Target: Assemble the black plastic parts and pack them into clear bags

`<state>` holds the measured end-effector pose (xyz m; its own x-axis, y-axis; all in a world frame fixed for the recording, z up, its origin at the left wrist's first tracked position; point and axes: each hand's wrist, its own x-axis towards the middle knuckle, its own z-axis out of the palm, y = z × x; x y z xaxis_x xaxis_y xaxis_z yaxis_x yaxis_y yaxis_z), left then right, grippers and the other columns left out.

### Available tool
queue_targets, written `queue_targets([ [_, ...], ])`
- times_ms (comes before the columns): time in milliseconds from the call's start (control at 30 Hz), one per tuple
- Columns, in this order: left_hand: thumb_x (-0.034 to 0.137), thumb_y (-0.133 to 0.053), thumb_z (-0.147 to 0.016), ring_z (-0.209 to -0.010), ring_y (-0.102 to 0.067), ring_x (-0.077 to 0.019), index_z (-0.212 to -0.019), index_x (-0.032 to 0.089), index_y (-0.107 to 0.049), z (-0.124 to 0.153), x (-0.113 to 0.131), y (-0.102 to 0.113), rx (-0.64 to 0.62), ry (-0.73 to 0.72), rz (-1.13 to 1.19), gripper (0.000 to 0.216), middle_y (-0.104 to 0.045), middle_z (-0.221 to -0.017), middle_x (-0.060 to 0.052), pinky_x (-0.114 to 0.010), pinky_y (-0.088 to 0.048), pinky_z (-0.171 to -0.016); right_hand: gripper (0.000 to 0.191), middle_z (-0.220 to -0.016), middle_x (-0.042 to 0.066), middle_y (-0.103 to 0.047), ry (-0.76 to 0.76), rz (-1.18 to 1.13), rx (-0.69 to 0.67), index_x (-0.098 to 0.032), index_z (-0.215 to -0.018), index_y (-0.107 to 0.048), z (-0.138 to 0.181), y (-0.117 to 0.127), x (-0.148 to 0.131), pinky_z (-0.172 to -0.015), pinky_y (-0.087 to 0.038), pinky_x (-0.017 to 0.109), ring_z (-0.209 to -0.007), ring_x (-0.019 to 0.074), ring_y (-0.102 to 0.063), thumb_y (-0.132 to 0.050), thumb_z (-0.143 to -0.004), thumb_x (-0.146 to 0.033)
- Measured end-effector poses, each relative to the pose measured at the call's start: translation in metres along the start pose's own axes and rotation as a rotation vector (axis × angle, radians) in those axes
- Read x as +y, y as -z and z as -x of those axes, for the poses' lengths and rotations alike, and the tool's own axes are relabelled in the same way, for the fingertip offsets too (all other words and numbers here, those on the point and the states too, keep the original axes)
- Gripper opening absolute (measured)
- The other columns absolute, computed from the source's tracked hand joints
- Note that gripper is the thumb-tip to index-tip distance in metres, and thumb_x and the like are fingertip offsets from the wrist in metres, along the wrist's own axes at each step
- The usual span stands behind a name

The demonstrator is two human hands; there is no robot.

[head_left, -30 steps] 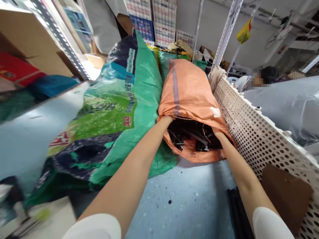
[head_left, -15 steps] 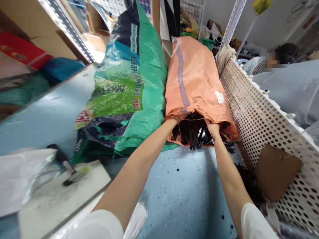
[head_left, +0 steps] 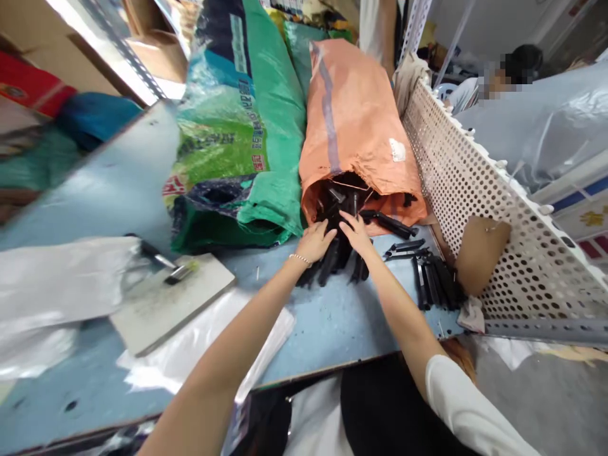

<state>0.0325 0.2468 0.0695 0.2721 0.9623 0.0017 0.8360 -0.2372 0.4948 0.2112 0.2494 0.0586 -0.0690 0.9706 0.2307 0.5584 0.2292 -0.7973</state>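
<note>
An orange woven sack [head_left: 354, 120] lies on the blue table [head_left: 332, 323] with its mouth toward me, and several black plastic parts [head_left: 339, 253] spill out of it. My left hand [head_left: 316, 240] lies flat on that pile, fingers stretched out, a bead bracelet on the wrist. Right beside it, my right hand [head_left: 355, 231] rests on the same parts with its fingers extended. Neither hand grips anything. More black parts [head_left: 432, 275] lie to the right on the table.
A green printed sack [head_left: 242, 133] lies left of the orange one. A white perforated panel [head_left: 475, 209] with a brown cardboard piece [head_left: 482, 250] fences the right side. A grey board [head_left: 171, 304] with a small tool, clear plastic bags [head_left: 61, 278] and another person [head_left: 508, 69] beyond the panel.
Both hands have come out of the sack's mouth toward me, dragging a heap of black parts onto the table. The view has tilted down, showing the table edge.
</note>
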Motion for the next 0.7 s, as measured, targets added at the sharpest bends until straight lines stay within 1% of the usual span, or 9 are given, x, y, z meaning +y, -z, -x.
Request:
queue_targets([
  [67,0.05,-0.034,-0.104,-0.151,-0.037,-0.0363,-0.157,0.013,-0.04,0.05,-0.009,0.001,0.033,0.087,-0.015,0.065,-0.041,-0.162,-0.022,-0.056,-0.034,-0.121,0.05,-0.159,0.005,-0.048,0.075,-0.03,-0.116,-0.029,-0.15,-0.055,0.006,0.013,-0.008,-0.121,-0.038,0.046,-0.149,0.0254,-0.04,-0.055,-0.1,-0.032],
  [133,0.054,-0.037,-0.103,-0.153,-0.034,-0.0409,-0.159,0.019,-0.039,0.1,-0.015,0.004,0.068,0.154,-0.044,0.066,-0.036,-0.166,-0.02,-0.063,-0.035,-0.119,0.053,-0.157,0.007,-0.05,0.067,0.048,-0.13,-0.027,-0.146,-0.059,0.017,0.044,-0.006,-0.119,-0.04,0.048,-0.148,0.029,-0.04,-0.063,-0.094,-0.025],
  [200,0.059,-0.043,-0.099,-0.153,-0.032,-0.0453,-0.16,0.023,-0.038,0.144,-0.017,0.005,0.072,0.179,-0.097,0.07,-0.035,-0.166,-0.02,-0.069,-0.035,-0.116,0.044,-0.144,0.01,-0.061,-0.063,0.221,-0.088,-0.023,-0.129,-0.072,0.033,0.082,0.004,-0.12,-0.037,0.052,-0.14,0.0313,-0.049,-0.069,-0.085,-0.017],
  [300,0.06,-0.054,-0.095,-0.154,-0.025,-0.0509,-0.161,0.021,-0.035,0.18,-0.01,-0.001,0.028,0.178,-0.183,0.079,-0.031,-0.167,-0.024,-0.073,-0.034,-0.115,0.017,-0.121,0.017,-0.07,-0.195,0.309,-0.066,-0.017,-0.093,-0.078,0.055,0.126,0.022,-0.117,-0.021,0.074,-0.137,0.0444,-0.047,-0.078,-0.076,-0.014],
  [400,0.041,-0.05,-0.101,-0.157,-0.019,-0.0495,-0.161,0.021,-0.035,0.172,0.003,-0.009,0.01,0.215,-0.222,0.065,-0.026,-0.169,-0.025,-0.075,-0.031,-0.114,0.014,-0.107,0.012,-0.073,-0.219,0.333,-0.097,-0.022,-0.08,-0.073,0.061,0.141,0.02,-0.117,-0.013,0.078,-0.134,0.0442,-0.049,-0.082,-0.073,-0.014],
  [533,0.028,-0.049,-0.101,-0.157,-0.02,-0.0465,-0.158,0.02,-0.041,0.132,0.016,-0.008,0.078,0.292,-0.101,0.058,-0.026,-0.169,-0.025,-0.078,-0.017,-0.118,0.026,-0.118,0.007,-0.072,-0.071,0.204,-0.043,-0.025,-0.098,-0.073,0.051,0.139,-0.025,-0.124,-0.015,0.065,-0.138,0.0392,-0.047,-0.085,-0.074,-0.021],
  [600,0.032,-0.052,-0.101,-0.158,-0.02,-0.0432,-0.157,0.02,-0.042,0.124,0.024,-0.001,0.16,0.241,0.07,0.058,-0.032,-0.168,-0.022,-0.076,-0.007,-0.122,0.041,-0.128,0.011,-0.068,0.011,0.082,0.02,-0.022,-0.112,-0.07,0.055,0.131,-0.056,-0.122,-0.024,0.061,-0.135,0.038,-0.05,-0.086,-0.075,-0.027],
  [633,0.037,-0.054,-0.1,-0.159,-0.02,-0.0411,-0.157,0.021,-0.04,0.126,0.029,0.002,0.198,0.161,0.197,0.061,-0.034,-0.167,-0.02,-0.073,-0.006,-0.124,0.048,-0.13,0.012,-0.067,0.033,0.029,0.035,-0.021,-0.119,-0.066,0.062,0.125,-0.07,-0.118,-0.033,0.059,-0.13,0.036,-0.055,-0.086,-0.077,-0.031],
  [700,0.051,-0.063,-0.094,-0.158,-0.023,-0.038,-0.162,0.022,-0.029,0.141,0.042,0.006,0.218,-0.072,0.503,0.081,-0.032,-0.168,-0.019,-0.064,-0.015,-0.128,0.054,-0.126,0.011,-0.069,0.044,-0.058,0.015,-0.022,-0.128,-0.059,0.086,0.106,-0.092,-0.104,-0.05,0.05,-0.113,0.0293,-0.066,-0.081,-0.082,-0.043],
])
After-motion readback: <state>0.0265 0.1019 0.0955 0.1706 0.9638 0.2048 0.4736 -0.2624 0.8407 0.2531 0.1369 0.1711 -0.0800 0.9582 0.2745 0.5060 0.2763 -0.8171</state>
